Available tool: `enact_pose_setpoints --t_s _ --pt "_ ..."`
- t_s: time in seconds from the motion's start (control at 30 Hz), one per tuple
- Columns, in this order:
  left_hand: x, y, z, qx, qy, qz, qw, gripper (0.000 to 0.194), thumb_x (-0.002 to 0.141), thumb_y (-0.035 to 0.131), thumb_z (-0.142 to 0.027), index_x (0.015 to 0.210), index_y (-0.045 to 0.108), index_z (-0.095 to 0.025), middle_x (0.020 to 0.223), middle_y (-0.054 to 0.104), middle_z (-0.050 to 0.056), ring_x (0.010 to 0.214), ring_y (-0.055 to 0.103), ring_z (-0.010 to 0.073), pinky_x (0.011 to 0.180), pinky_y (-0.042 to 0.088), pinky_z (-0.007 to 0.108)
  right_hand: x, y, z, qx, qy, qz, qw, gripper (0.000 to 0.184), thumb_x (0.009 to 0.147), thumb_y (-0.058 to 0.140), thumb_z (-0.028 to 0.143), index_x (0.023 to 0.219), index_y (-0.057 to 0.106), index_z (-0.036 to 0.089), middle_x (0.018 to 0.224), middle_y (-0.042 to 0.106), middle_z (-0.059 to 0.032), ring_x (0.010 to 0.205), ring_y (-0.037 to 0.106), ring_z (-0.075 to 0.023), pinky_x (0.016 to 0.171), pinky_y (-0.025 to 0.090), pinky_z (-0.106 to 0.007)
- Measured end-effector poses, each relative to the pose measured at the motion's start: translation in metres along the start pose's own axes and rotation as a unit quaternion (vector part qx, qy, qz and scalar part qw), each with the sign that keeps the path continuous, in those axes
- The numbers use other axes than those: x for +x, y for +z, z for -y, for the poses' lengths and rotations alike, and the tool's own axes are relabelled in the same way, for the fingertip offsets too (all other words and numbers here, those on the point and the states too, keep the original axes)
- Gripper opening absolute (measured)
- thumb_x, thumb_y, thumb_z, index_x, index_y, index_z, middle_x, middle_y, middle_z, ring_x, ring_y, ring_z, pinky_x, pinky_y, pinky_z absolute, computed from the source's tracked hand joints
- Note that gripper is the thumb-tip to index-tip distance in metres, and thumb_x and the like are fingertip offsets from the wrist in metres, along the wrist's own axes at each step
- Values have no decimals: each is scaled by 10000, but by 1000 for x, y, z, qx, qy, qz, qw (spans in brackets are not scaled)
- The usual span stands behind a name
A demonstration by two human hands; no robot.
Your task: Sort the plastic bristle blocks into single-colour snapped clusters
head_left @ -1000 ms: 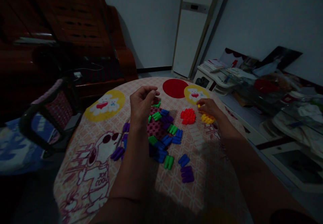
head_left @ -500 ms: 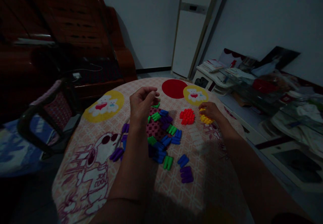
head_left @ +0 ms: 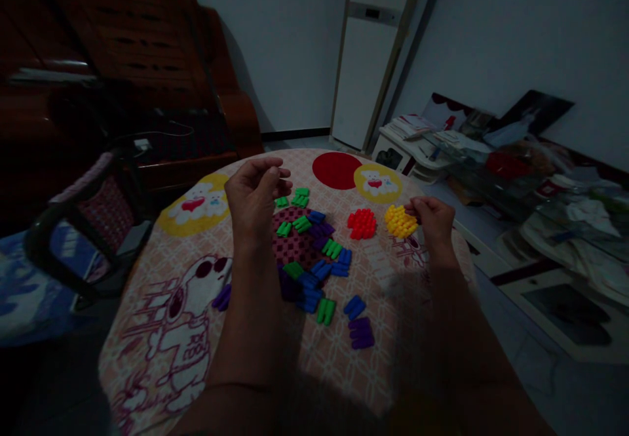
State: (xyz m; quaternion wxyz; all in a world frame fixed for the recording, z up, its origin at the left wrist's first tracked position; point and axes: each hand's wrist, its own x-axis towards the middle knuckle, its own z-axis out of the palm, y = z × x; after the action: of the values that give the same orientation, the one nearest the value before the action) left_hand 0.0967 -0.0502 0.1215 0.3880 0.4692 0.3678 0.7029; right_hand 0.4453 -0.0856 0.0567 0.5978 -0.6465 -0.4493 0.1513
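Observation:
Above the left part of the round table, my left hand is raised with fingers loosely bent and thumb apart; nothing shows in it. My right hand is at the right, its fingers drawn together at the edge of a yellow cluster of toy blocks. Whether those fingertips pinch a piece is hidden. A red cluster of blocks sits left of the yellow one. Loose green blocks, blue blocks and purple blocks lie around and on a dark red checkered piece, partly behind my left forearm.
A patterned cloth covers the table. A chair stands at the left, with a wooden sofa behind it. Along the right wall, a low cabinet carries papers, bags and other clutter.
My right hand has drawn back to the right from over the yellow cluster, leaving it in plain view. My left hand has shifted left and slightly up, uncovering green blocks.

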Motion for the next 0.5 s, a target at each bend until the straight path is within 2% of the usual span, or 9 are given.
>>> enact_pose_setpoints --t_s 0.07,0.17,0.33,0.43,0.5 --pt "2 -5 -3 -9 13 -20 1000 130 827 696 -310 902 674 -206 784 700 4 596 638 85 565 545 194 -25 3 1 33 37 9 999 269 756 668 436 793 696 171 696 726 -45 603 677 -165 609 576 -297" --pt "4 -15 -12 -25 38 -51 998 145 841 701 -343 910 657 -223 778 696 -11 605 638 85 549 538 193 -63 13 1 52 100 54 992 286 710 711 459 745 682 176 616 694 -32 507 621 -139 508 526 -254" --pt "-3 -39 -51 -54 99 -117 987 51 861 656 -238 895 618 -242 716 677 -72 582 611 55 528 497 172 -116 37 -7 35 161 156 974 321 691 688 511 697 661 191 601 687 -41 488 607 -152 467 486 -257" --pt "-11 -45 -71 -39 145 -139 979 62 893 582 -206 917 607 -256 716 670 -90 603 623 60 537 478 185 -134 50 -17 -18 131 168 977 311 762 612 510 714 669 208 630 694 -37 546 635 -168 521 499 -268" --pt "-17 -41 -72 -6 150 -123 981 59 902 563 -220 924 604 -256 734 672 -79 622 638 77 544 474 207 -138 55 -22 -55 92 155 982 308 803 575 503 734 675 220 641 692 -25 589 649 -179 565 509 -275"
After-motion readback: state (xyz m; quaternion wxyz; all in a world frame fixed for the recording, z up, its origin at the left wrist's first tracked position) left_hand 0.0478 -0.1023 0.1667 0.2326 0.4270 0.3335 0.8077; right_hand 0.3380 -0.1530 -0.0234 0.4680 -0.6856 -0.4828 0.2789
